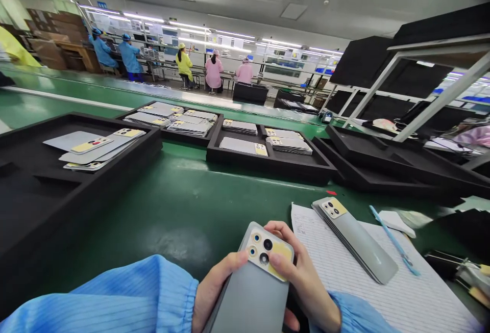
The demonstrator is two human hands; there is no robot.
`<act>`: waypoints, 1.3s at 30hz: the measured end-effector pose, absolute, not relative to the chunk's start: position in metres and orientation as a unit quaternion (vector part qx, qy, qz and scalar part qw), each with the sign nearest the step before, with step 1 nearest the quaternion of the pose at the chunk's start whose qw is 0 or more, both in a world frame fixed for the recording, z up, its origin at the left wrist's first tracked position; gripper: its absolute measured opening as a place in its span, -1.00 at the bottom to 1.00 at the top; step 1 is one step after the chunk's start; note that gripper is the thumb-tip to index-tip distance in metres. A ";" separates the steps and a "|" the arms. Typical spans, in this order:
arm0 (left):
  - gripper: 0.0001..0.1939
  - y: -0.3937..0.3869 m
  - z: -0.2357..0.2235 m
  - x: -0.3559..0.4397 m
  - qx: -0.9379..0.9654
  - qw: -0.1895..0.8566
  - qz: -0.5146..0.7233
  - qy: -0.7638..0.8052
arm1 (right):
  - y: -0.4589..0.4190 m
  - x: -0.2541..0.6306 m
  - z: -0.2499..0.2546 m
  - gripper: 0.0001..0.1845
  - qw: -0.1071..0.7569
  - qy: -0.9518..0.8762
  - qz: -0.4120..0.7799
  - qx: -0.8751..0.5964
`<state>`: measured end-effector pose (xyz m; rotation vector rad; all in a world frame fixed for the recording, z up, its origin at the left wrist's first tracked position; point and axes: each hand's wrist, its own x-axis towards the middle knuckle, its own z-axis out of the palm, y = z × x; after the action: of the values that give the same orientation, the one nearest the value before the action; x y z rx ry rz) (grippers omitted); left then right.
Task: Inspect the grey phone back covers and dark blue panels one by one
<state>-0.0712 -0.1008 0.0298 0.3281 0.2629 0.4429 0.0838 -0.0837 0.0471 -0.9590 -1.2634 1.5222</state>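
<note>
Low in front of me, a stack of grey phone back covers is held upright between both hands, its yellow camera panel facing me. My left hand is closed on the left edge, thumb near the camera rings. My right hand grips the right side, its thumb pressed on the yellow panel and its fingers partly hidden behind. To the right, a second stack of phone back covers lies on a lined paper sheet, with a light-blue pen beside it.
Black foam trays holding phone covers stand across the green table: a left tray, a back tray and a middle tray. More black trays are piled at right under a metal frame. Several people sit at far benches.
</note>
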 end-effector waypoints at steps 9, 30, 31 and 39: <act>-0.26 -0.105 0.034 -0.072 0.218 0.926 0.198 0.234 | -0.092 0.085 0.058 -0.44 0.400 -0.545 0.649 -0.348; -0.37 -0.106 0.033 -0.068 0.208 0.892 0.198 0.349 | -0.084 0.090 0.065 -0.67 0.367 -0.569 0.565 -0.472; -0.36 -0.105 0.033 -0.069 0.201 0.895 0.198 0.346 | -0.085 0.091 0.066 -0.66 0.367 -0.572 0.563 -0.470; -0.46 -0.102 0.029 -0.072 0.203 0.907 0.221 0.295 | -0.087 0.094 0.068 -0.66 0.375 -0.607 0.550 -0.434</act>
<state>-0.0717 -0.1023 0.0291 0.4194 0.6096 0.4558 0.0940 -0.0872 0.0676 -1.1099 -1.5531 1.4086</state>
